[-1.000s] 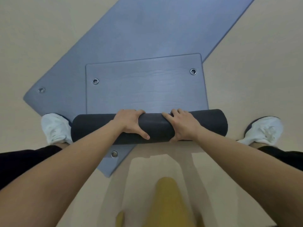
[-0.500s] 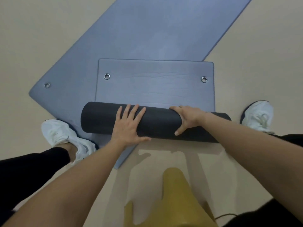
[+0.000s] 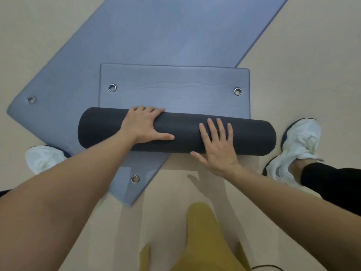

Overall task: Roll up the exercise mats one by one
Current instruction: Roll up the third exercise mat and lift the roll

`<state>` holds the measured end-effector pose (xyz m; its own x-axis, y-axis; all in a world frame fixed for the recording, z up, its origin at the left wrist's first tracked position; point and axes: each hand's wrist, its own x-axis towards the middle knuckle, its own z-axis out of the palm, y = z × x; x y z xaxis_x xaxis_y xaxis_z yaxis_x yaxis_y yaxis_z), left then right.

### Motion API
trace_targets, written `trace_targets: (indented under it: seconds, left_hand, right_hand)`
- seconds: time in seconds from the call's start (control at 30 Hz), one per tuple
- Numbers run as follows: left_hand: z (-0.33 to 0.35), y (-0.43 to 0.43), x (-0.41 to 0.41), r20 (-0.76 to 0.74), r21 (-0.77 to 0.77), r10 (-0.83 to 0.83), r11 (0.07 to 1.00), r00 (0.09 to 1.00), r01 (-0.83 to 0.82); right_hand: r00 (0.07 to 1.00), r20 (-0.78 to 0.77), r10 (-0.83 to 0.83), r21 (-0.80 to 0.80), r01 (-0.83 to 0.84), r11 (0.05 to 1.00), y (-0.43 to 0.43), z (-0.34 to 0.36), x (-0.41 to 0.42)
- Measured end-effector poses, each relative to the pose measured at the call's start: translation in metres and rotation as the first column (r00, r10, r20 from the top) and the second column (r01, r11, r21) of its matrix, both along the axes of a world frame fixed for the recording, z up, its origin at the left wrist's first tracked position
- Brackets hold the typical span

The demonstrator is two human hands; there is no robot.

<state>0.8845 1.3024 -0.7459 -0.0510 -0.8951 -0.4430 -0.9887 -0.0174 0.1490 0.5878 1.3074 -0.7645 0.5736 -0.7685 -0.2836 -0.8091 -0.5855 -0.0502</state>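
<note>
A dark roll of mat (image 3: 183,133) lies across the floor in front of me, with its short unrolled blue-grey end (image 3: 175,90) flat beyond it, showing two metal eyelets. My left hand (image 3: 143,125) is draped over the roll's top, fingers curled over the far side and thumb along the near side. My right hand (image 3: 216,145) presses flat on the roll's near side with straight, spread fingers. A second blue mat (image 3: 156,32) lies unrolled diagonally underneath.
My white shoes stand at either end of the roll, the left shoe (image 3: 44,158) on the lower mat's edge and the right shoe (image 3: 295,145) on the beige floor (image 3: 312,65). A mustard-yellow garment (image 3: 197,241) hangs below my chest.
The roll has moved further along the mat, leaving less flat mat beyond it. My left hand went from flat to curled over the top; my right hand went from curled to flat.
</note>
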Motion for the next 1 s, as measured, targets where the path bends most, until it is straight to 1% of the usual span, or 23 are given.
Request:
trace_targets:
  seconds: [0.07, 0.13, 0.17, 0.23, 0.3, 0.37, 0.43, 0.5, 0.57, 0.67, 0.73, 0.8, 0.83, 0.9, 1.0]
  left_hand:
    - [0.001, -0.013, 0.003, -0.028, 0.063, 0.013, 0.998, 1.000, -0.011]
    - [0.002, -0.026, 0.006, -0.043, 0.082, 0.022, 0.996, 0.999, -0.019]
    - [0.002, -0.033, 0.006, -0.034, 0.048, 0.011, 0.999, 0.999, -0.009]
    - [0.002, -0.041, 0.005, -0.014, -0.110, -0.024, 0.994, 1.000, 0.022]
    - [0.004, -0.040, 0.000, -0.058, -0.279, -0.079, 0.958, 0.995, 0.059]
    - [0.004, -0.026, -0.014, -0.065, -0.374, -0.167, 0.918, 0.984, 0.131]
    - [0.000, -0.004, -0.035, 0.019, -0.355, -0.176, 0.919, 0.984, 0.171]
    - [-0.008, 0.013, -0.054, 0.099, -0.285, -0.096, 0.951, 0.990, 0.121]
    - [-0.015, 0.015, -0.063, 0.128, -0.256, -0.029, 0.965, 0.991, 0.061]
    - [-0.021, 0.000, -0.060, 0.164, -0.223, -0.029, 0.973, 0.986, 0.065]
    - [-0.022, -0.005, -0.056, 0.191, -0.210, -0.046, 0.974, 0.981, 0.087]
    - [-0.024, -0.007, -0.055, 0.193, -0.236, -0.039, 0.968, 0.981, 0.084]
    - [-0.024, -0.010, -0.056, 0.189, -0.251, -0.031, 0.965, 0.982, 0.078]
    - [-0.021, -0.019, -0.055, 0.180, -0.262, -0.022, 0.963, 0.983, 0.069]
    - [-0.013, -0.043, -0.050, 0.169, -0.250, -0.027, 0.966, 0.985, 0.070]
  right_hand:
    - [0.999, -0.045, -0.017, 0.000, 0.017, 1.000, -0.007, -0.003, 0.006]
    - [0.998, -0.054, -0.015, 0.006, 0.016, 1.000, -0.024, 0.000, 0.010]
    - [0.999, -0.040, -0.012, 0.007, 0.012, 1.000, -0.034, 0.001, 0.011]
    - [1.000, -0.006, -0.003, 0.003, 0.003, 1.000, -0.055, 0.002, 0.013]
    - [1.000, 0.012, 0.014, -0.006, -0.014, 1.000, -0.074, 0.002, 0.016]
    - [1.000, 0.016, 0.010, -0.003, -0.010, 1.000, -0.095, 0.000, 0.021]
    - [0.999, 0.032, -0.005, 0.035, 0.004, 0.999, -0.116, 0.000, 0.026]
    - [0.999, 0.048, -0.019, 0.085, 0.015, 0.996, -0.134, 0.000, 0.028]
    - [0.997, 0.068, -0.026, 0.120, 0.018, 0.993, -0.146, -0.001, 0.029]
    - [0.986, 0.158, -0.061, 0.138, 0.039, 0.990, -0.152, -0.001, 0.031]
    - [0.954, 0.286, -0.095, 0.073, 0.077, 0.994, -0.150, -0.002, 0.028]
    - [0.911, 0.403, -0.090, -0.072, 0.130, 0.989, -0.141, -0.005, 0.019]
    - [0.903, 0.423, -0.075, -0.143, 0.148, 0.979, -0.135, -0.007, 0.012]
    - [0.929, 0.368, -0.036, -0.235, 0.131, 0.963, -0.124, -0.012, -0.007]
    - [0.977, 0.213, -0.032, -0.268, 0.090, 0.959, -0.119, -0.014, -0.037]
